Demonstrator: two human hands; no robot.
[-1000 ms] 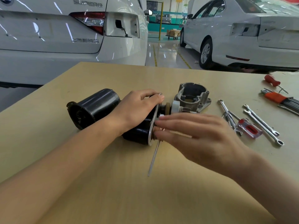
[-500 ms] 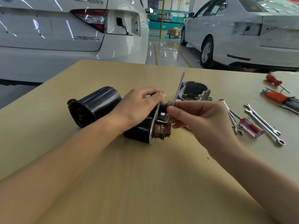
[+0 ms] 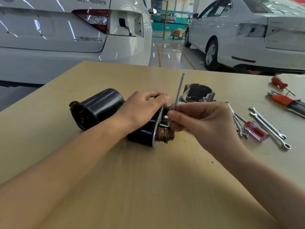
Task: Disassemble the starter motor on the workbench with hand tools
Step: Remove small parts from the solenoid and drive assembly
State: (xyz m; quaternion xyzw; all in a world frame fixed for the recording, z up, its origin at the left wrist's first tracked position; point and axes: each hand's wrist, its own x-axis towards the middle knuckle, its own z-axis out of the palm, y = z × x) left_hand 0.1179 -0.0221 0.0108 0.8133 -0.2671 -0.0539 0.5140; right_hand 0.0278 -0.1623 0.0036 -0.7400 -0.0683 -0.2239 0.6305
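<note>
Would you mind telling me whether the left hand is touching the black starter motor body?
Touching. The head view shows the left hand laid over the black starter motor body, fingers curled over its top edge with no gap.

Your left hand [image 3: 145, 109] covered the top of the motor [image 3: 142, 134], so I couldn't see the plate's [image 3: 156, 129] upper edge. Your right hand [image 3: 203, 123] hid the hex key's [image 3: 179, 93] lower shaft, and where its short end seated was too small to tell. The grey housing's [image 3: 198, 94] base sat behind your fingers [image 3: 189, 108]. Both forearms ran off the bottom edge. The key set [image 3: 287, 100] was cut off at the right edge. Spanner [image 3: 270, 128] sizes were unreadable.
</note>
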